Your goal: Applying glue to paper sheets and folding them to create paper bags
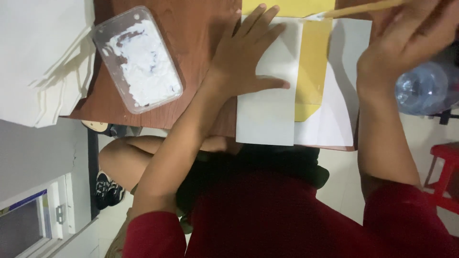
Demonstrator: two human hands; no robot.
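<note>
My left hand [248,52] lies flat with fingers spread on a white folded paper piece [267,114] on the reddish wooden table [191,28]. Beside it lies a yellow paper piece [311,71], partly under the white paper, with another white sheet [344,105] to its right. My right hand [406,38] is raised at the upper right and grips a thin wooden stick [354,8] whose tip touches the paper's top edge. A clear plastic tub of white paste [138,59] sits to the left.
A stack of white sheets [43,57] lies at the far left edge of the table. A clear plastic bottle [423,88] is at the right. A red stool [447,177] stands on the floor below right. My knee and a shoe show under the table.
</note>
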